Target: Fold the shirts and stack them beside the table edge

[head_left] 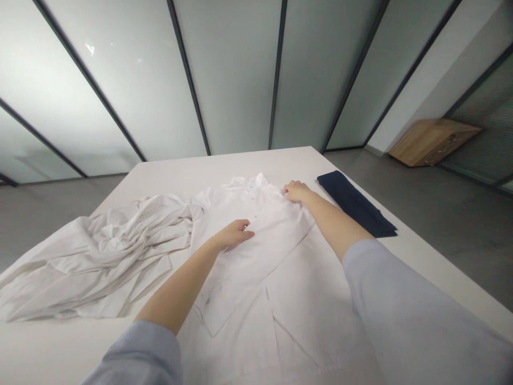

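Observation:
A white button-up shirt [276, 235] lies spread on the table in front of me, its collar towards the far edge and a few small buttons down its front. My right hand [296, 191] is at the shirt's far right shoulder, its fingers curled around the fabric there. Over the middle of the shirt front is my left hand [236, 233], with thumb and fingers apart and nothing between them. I cannot tell whether it touches the cloth. Creases run across the shirt's lower right side, and its hem lies close to me.
Crumpled white cloth [116, 251] is heaped to the left, against the shirt's side. A folded dark navy cloth [356, 206] lies along the right edge of the white table [168, 174]. Frosted glass panels [236, 75] stand behind, and a wooden cabinet [425, 140] is at the far right.

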Tool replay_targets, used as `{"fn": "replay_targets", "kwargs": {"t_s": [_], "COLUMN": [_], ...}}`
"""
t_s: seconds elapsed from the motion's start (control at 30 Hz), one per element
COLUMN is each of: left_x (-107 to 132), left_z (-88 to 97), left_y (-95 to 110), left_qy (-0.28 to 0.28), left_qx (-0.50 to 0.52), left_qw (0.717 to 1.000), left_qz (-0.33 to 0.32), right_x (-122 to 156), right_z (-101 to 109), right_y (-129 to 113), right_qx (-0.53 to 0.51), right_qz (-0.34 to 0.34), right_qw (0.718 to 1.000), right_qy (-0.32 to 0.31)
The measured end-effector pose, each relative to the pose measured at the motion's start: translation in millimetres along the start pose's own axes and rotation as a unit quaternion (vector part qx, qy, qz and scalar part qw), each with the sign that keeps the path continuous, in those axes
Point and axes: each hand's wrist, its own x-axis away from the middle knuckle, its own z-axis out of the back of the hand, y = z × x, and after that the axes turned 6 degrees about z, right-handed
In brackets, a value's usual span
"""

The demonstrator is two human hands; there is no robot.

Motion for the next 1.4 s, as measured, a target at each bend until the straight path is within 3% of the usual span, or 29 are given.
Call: {"fn": "replay_targets", "kwargs": {"t_s": [0.17,0.37,0.5,0.63,0.8,0.93,1.17,1.4], "left_x": [4,6,11,13,12,11,11,13], "left_z": [3.4,11.8,16.6,14.5,8.5,7.4,4.5,3.5], "left_y": [-7,-18,-33,-55,-66,-64,-66,-62], "left_qy": [-0.001,0.032,0.131,0.221,0.232,0.227,0.239,0.241], "left_qx": [-0.034,-0.123,-0.191,-0.276,-0.342,-0.364,-0.375,-0.377], "left_qw": [0.999,0.990,0.972,0.935,0.911,0.903,0.895,0.894], "left_qz": [0.020,0.052,0.038,0.006,0.011,0.022,0.029,0.030], "right_x": [-3,3,30,72,113,129,127,123], "right_z": [7,9,11,10,2,-3,-4,0], "right_y": [2,-3,5,17,15,7,5,-4], "right_qx": [0.031,-0.070,-0.102,-0.074,-0.067,-0.009,0.005,-0.066], "right_qz": [-0.013,-0.066,-0.093,-0.103,-0.063,-0.064,-0.114,-0.094], "right_qw": [0.999,0.989,0.981,0.987,0.995,0.997,0.991,0.992], "right_qy": [0.018,0.111,0.134,0.100,0.037,0.030,0.074,0.061]}}
